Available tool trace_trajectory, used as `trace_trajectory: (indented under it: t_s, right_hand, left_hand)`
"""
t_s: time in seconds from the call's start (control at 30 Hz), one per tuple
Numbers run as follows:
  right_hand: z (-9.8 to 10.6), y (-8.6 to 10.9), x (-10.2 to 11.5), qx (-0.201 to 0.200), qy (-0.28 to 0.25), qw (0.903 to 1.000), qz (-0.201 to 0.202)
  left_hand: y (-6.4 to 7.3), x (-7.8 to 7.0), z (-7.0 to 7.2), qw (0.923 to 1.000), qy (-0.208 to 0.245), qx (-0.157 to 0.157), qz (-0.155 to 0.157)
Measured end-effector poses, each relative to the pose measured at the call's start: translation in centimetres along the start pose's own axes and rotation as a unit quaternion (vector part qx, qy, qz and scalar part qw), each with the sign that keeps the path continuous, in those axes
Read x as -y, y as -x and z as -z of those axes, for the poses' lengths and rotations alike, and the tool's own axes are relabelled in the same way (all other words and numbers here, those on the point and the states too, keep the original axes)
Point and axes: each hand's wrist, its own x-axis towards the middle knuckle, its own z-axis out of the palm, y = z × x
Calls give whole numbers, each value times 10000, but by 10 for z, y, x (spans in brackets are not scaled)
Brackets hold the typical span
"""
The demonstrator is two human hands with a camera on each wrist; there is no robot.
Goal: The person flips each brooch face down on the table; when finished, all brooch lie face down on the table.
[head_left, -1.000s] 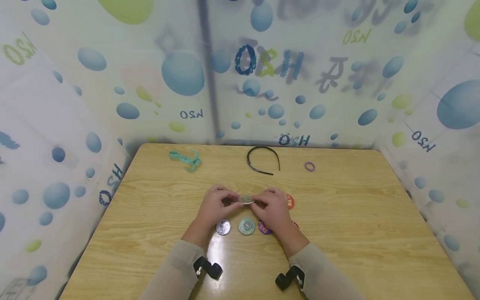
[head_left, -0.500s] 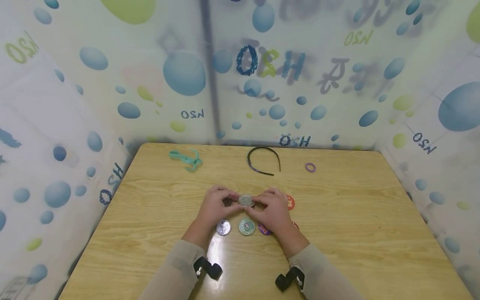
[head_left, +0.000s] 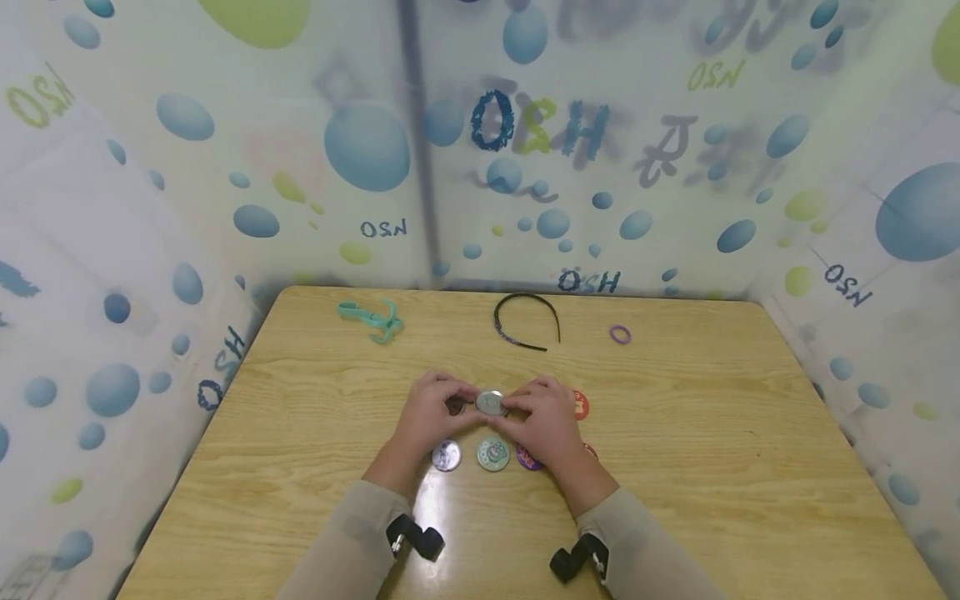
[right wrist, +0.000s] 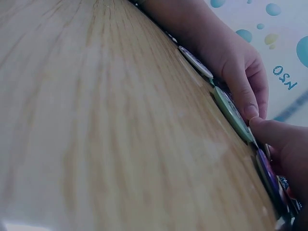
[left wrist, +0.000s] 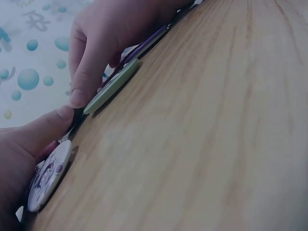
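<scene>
In the head view both hands meet over the middle of the table around a round pin badge whose silver back faces up. My left hand pinches its left edge between thumb and fingers. The right hand pinches the opposite edge. Nearer to me lie a white-and-purple badge, a green badge and a purple badge, partly covered by the right hand. A red badge shows beside that hand. In both wrist views the thumbs nearly touch, and the held badge is mostly hidden.
Along the far side of the table lie a teal claw-like clip, a black headband and a purple ring-shaped band. Another reddish badge peeks out by the right wrist. Patterned curtains stand behind and at both sides.
The held badge has tilted from nearly edge-on, so more of its silver back shows. Both hands stay in about the same place, with small finger movements.
</scene>
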Motion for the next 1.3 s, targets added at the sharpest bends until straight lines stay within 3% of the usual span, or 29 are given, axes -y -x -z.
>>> trace_trajectory:
  t_s: [0.27, 0.77, 1.07, 1.3]
  right_hand:
    - [-1, 1, 0, 212, 127, 9996, -147]
    - [4, 0, 5, 423, 555, 9976, -45]
    - [2, 0, 1, -129, 119, 9997, 186]
    - [6, 0, -5, -375, 125, 9990, 201]
  left_hand:
    - [0, 2, -1, 9987, -307, -44, -409]
    - [1, 6, -3, 9977, -400, -131, -534]
    - [0, 4, -1, 9967, -357, -111, -718]
    - [2, 1, 1, 9960, -457, -101, -765]
